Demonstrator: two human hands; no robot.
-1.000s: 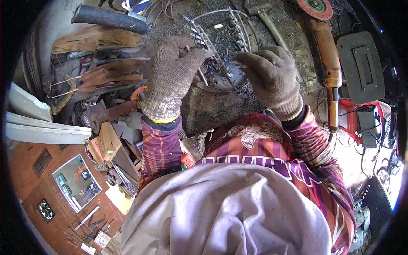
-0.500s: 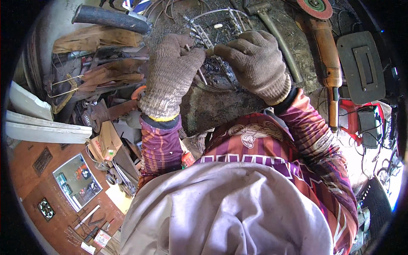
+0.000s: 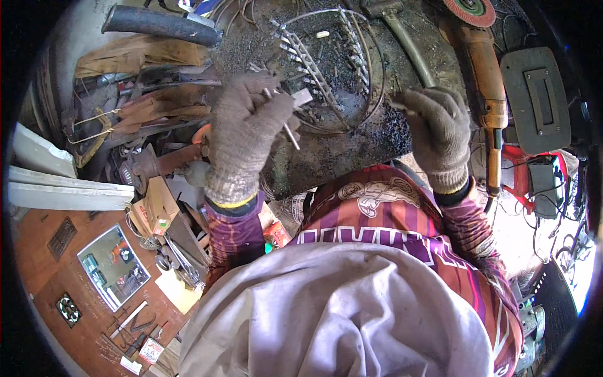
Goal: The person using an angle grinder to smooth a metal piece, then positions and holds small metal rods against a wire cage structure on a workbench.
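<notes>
My left hand [image 3: 248,122], in a grey-brown knit glove, is closed around a thin metal rod [image 3: 289,134] that slants out past the thumb. A small flat metal piece [image 3: 303,97] juts from the same grip; whether it joins the rod is hidden. My right hand [image 3: 440,135], gloved alike, hovers near the bench's right side, fingers loosely bent and apart, with nothing visible in them. Between the hands lies a thin metal hoop [image 3: 381,69] with a toothed metal strip [image 3: 311,69] and a second toothed strip [image 3: 356,53] across it.
Dark filings and small bits cover the metal bench [image 3: 301,166]. Behind my right hand lies a hammer [image 3: 408,47]. Farther right are an orange angle grinder [image 3: 483,81] and a dark welding shield [image 3: 537,100]. A black pipe [image 3: 160,26] and scrap pieces [image 3: 169,107] crowd the left.
My right hand has moved away from the left hand, right and slightly nearer to me, uncovering the hoop and strips. My left hand has shifted slightly nearer, still gripping the rod.
</notes>
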